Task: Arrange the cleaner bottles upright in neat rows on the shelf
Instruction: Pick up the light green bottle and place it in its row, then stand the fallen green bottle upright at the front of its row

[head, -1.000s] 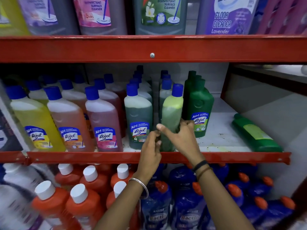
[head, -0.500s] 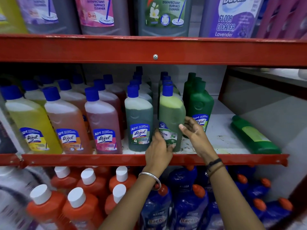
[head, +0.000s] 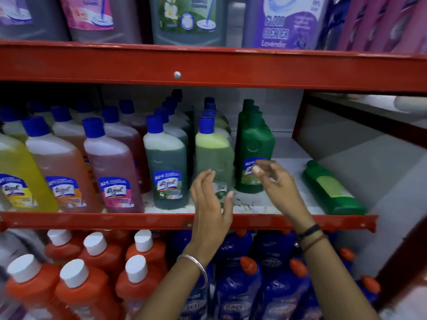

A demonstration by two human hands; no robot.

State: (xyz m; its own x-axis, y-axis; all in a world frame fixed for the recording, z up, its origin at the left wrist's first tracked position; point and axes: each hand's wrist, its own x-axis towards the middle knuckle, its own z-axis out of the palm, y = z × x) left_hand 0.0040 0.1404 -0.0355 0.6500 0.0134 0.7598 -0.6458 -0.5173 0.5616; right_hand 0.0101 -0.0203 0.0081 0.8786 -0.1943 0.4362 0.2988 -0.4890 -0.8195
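The middle shelf (head: 288,221) is painted red metal along its front lip with a scuffed, speckled white deck, and along that front edge stand translucent plastic bottles with flat shoulders and ribbed blue caps: a yellow bottle (head: 20,172) toward the left end, then an orange bottle (head: 57,172), a pink bottle (head: 111,172), a dark teal bottle (head: 167,167) and a pale green bottle (head: 213,155), each with more of its kind lined up behind it toward the back wall. Just right of the pale green one stands an opaque dark green bottle (head: 254,148) with a matching green cap, and near the right end of the front edge a second opaque green bottle (head: 332,188) lies flat on its side, well apart from the rows. Both forearms rise from below the shelf lip. The left hand (head: 211,199), a thin metal bangle (head: 196,264) at its wrist, is upright with the palm turned right, fingers loosely spread and curved in front of the lower part of the pale green bottle; it grips nothing, and motion blur hides whether the fingertips brush the label. The right hand (head: 276,181), with dark bands (head: 309,236) at the wrist, reaches up and left, thumb and forefinger nearly pinched together right in front of the upright dark green bottle's label, the other fingers relaxed; it holds nothing. Orange bottles with white caps (head: 92,262) and blue bottles with orange caps (head: 249,285) fill the shelf beneath.
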